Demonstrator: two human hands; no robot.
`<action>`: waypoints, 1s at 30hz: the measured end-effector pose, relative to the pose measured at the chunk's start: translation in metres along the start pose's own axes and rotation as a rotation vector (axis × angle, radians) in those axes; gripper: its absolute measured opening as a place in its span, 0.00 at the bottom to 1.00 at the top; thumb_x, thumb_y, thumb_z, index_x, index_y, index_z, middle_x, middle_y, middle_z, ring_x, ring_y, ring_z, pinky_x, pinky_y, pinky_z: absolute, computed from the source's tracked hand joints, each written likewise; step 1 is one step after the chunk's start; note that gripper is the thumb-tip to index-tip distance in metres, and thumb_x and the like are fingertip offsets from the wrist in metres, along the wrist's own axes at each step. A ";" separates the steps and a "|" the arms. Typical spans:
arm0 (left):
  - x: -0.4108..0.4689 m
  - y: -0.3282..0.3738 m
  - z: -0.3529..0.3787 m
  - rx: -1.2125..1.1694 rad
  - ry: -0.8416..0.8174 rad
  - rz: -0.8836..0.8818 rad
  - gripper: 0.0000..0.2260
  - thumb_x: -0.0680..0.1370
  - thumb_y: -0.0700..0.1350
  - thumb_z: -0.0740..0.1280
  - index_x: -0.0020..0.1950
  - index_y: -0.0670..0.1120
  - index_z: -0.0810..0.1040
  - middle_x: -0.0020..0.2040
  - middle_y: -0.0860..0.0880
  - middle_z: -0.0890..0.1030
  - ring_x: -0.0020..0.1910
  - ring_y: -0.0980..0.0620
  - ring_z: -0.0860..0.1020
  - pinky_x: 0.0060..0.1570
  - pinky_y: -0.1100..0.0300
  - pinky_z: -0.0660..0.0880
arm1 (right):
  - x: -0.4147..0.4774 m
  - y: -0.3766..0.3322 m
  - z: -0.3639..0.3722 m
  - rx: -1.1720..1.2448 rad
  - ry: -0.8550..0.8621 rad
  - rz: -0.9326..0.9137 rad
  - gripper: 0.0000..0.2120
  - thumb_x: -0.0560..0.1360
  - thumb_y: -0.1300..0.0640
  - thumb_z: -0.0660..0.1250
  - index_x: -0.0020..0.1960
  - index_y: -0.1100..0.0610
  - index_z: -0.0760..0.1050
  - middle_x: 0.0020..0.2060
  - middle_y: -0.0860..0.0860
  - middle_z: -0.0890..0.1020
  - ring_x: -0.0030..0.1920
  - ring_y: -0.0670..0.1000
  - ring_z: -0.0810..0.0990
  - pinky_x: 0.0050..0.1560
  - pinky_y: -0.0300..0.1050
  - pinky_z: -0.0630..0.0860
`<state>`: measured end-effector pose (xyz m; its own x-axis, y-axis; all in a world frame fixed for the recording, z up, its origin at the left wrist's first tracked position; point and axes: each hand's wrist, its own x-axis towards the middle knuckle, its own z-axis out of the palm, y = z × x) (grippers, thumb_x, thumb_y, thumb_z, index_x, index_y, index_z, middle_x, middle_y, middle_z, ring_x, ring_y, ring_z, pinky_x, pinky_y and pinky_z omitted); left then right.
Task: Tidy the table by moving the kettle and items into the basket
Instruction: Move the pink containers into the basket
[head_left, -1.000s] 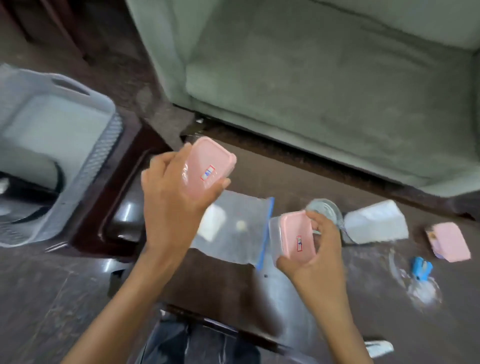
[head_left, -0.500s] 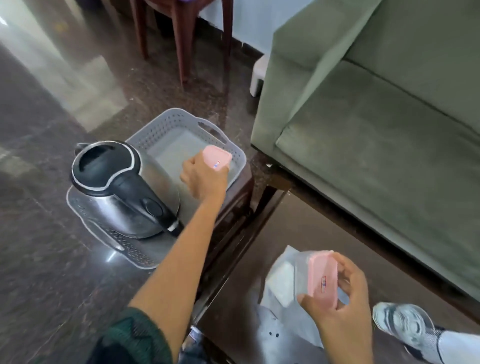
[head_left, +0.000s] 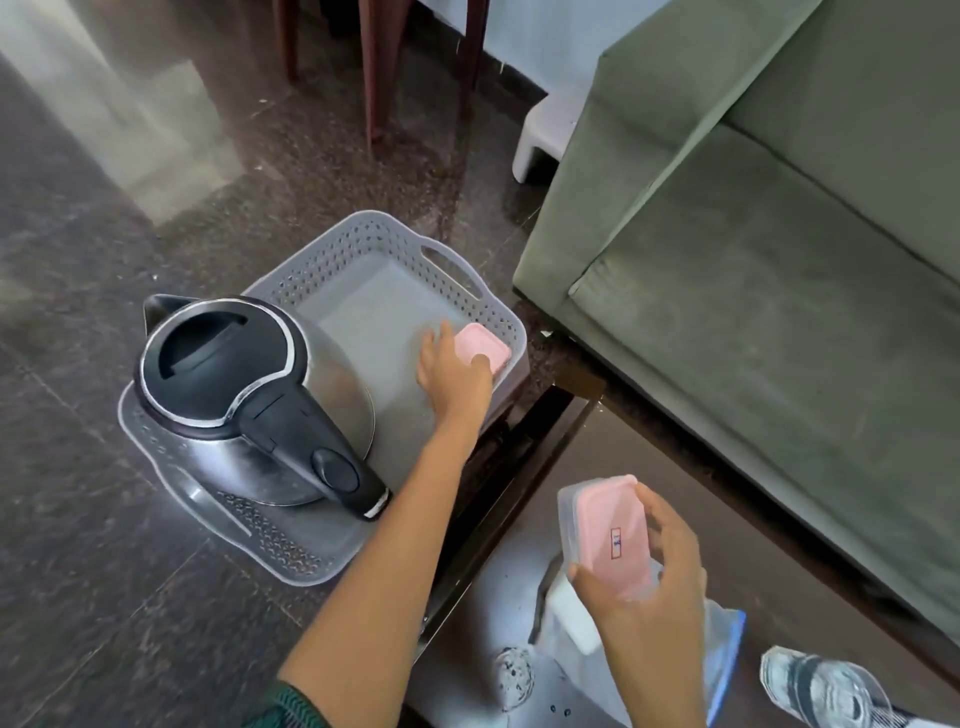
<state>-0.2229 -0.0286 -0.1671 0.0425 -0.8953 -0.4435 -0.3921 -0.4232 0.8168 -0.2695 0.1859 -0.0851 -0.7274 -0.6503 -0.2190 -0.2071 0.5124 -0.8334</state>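
Observation:
A grey perforated basket (head_left: 363, 244) stands on a low dark stand to the left of the table. A steel kettle (head_left: 234, 384) with a black lid and handle sits in its near half. My left hand (head_left: 452, 374) reaches into the basket's far right corner, its fingers on a small pink-lidded box (head_left: 485, 345) that rests on the basket floor. My right hand (head_left: 649, 566) holds a second pink-lidded clear box (head_left: 608, 530) above the glass table (head_left: 597, 447).
A clear zip bag (head_left: 722, 649) with a blue edge lies on the table under my right hand, with a glass lid (head_left: 826, 691) at the lower right. A green sofa (head_left: 779, 260) borders the table's far side. Wooden chair legs (head_left: 374, 73) and a white stool (head_left: 545, 135) stand beyond the basket.
My left hand has lowered its pink box from above the basket rim down to the basket floor in the far right corner. My right hand keeps its box over the table.

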 end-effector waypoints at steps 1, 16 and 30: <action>0.000 -0.001 0.000 -0.043 0.000 0.012 0.28 0.76 0.35 0.58 0.76 0.45 0.58 0.78 0.46 0.53 0.77 0.49 0.51 0.73 0.59 0.48 | 0.006 -0.003 0.004 -0.026 -0.001 -0.002 0.38 0.54 0.56 0.70 0.59 0.31 0.65 0.54 0.32 0.71 0.58 0.49 0.69 0.60 0.60 0.70; 0.003 -0.011 -0.021 -0.952 0.548 -0.353 0.17 0.82 0.41 0.53 0.70 0.38 0.69 0.70 0.41 0.71 0.69 0.45 0.70 0.71 0.53 0.64 | 0.148 -0.104 0.173 -0.628 -0.307 -1.033 0.35 0.59 0.70 0.69 0.64 0.52 0.71 0.58 0.47 0.74 0.56 0.63 0.74 0.51 0.54 0.69; 0.015 0.005 -0.009 -1.072 0.429 -0.338 0.20 0.83 0.45 0.52 0.63 0.32 0.73 0.51 0.43 0.78 0.47 0.51 0.77 0.38 0.69 0.74 | 0.160 -0.073 0.177 -0.730 -0.521 -0.857 0.18 0.74 0.52 0.62 0.61 0.59 0.71 0.61 0.55 0.75 0.62 0.58 0.69 0.60 0.52 0.68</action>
<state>-0.2156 -0.0458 -0.1665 0.3776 -0.6041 -0.7017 0.6527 -0.3639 0.6645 -0.2548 -0.0547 -0.1493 0.1341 -0.9893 -0.0576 -0.9246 -0.1040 -0.3665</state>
